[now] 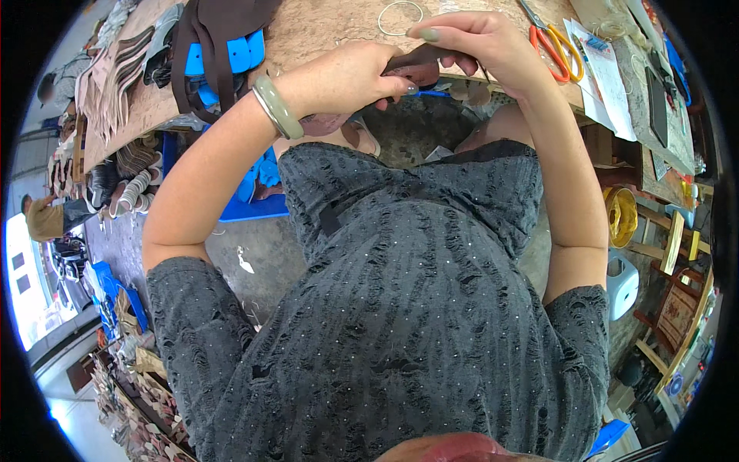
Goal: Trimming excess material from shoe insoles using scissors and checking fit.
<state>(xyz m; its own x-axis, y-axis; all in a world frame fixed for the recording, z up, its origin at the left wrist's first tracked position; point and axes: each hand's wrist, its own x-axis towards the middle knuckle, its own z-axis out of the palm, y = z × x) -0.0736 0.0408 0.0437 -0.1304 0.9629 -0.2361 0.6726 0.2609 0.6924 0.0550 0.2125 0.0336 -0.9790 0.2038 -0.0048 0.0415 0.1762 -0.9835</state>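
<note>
My left hand (358, 77), with a pale bangle at the wrist, is closed around a dark brown leather-like piece (422, 58) over the table's front edge. A pinkish-brown flap (323, 124) shows below that wrist; whether it belongs to the same piece is unclear. At the piece's right end, my right hand (493, 48) pinches it between thumb and fingers. Its fingertips are partly hidden behind the piece. Just beyond the hands, a thin pale loop (400, 18) lies on the wooden table (315, 31). Scissors (556, 50) with orange and yellow handles rest right of my right hand.
Dark brown strips (223, 35) with blue pieces (246, 54) lie on the left of the table, beside stacked beige pieces (119, 81). Papers (604, 85) lie at the right. A blue bin (254, 208) stands beneath. Another person (48, 219) is far left.
</note>
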